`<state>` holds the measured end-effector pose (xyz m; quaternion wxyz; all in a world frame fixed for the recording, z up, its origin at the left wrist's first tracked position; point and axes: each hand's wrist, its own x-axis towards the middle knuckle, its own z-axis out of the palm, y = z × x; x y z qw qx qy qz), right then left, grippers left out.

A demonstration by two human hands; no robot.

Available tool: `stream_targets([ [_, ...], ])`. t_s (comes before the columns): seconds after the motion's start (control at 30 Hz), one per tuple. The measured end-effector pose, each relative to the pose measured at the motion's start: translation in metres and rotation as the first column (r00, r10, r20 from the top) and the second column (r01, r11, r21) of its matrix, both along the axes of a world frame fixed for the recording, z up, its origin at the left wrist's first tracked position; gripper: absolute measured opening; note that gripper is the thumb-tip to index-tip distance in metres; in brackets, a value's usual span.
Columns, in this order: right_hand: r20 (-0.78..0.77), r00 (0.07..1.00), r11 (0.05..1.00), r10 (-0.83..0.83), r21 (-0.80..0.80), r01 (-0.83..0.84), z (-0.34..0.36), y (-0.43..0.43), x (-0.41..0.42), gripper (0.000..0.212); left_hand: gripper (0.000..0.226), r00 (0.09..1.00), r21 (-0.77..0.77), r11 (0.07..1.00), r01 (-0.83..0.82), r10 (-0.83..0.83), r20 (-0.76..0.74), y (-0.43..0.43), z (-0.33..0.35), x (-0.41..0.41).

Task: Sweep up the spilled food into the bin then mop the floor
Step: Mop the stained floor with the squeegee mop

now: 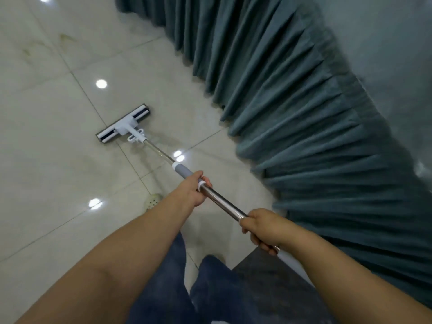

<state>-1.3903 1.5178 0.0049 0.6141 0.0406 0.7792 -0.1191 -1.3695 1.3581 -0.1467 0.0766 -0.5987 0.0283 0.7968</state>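
Glossy pale tiled floor [46, 171] by pleated teal curtain [280, 90]: no crumbs visible, sweeping seemingly done. White flat-headed steel-handled mop [123, 126] down on tiles, gripped by left hand [195, 191] and right hand [264, 230]. Faint yellowish smears [35, 47] yet to mop.

One mop [182, 170], with one flat head [122, 123] and one long metal pole [222, 202]. Two hands on it, the left hand [195, 191] and the right hand [263, 228]. One pleated teal curtain [304, 113]. Two legs [163, 288] in blue trousers. One pale perforated object [153, 200] on the floor [46, 160]. Four bright light spots [101, 84] in the tiles, one cut by the top edge.
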Motion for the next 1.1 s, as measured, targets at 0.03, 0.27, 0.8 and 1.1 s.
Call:
stream_targets([
  [0.03,0.005,1.000,1.000,-0.006,-0.007,0.006,-0.006,-0.032,-0.009,0.022,0.024,1.000,-0.014,1.000,-0.024,0.024,0.003,-0.032,-0.005,-0.008],
  [0.27,0.046,0.999,0.999,0.026,-0.028,-0.024,-0.056,-0.264,-0.034,0.021,0.024,0.997,-0.238,0.969,-0.067,0.075,0.024,-0.256,-0.037,-0.034],
  [0.8,0.018,0.989,0.988,0.145,-0.050,-0.144,-0.090,-0.308,-0.034,0.020,0.010,0.977,-0.390,0.896,0.211,-0.176,0.122,-0.307,-0.059,-0.033],
  [1.1,0.033,0.989,0.988,0.143,-0.069,-0.141,-0.032,-0.053,0.019,0.024,0.013,0.980,-0.133,0.971,0.198,-0.199,0.001,-0.065,-0.021,0.034],
])
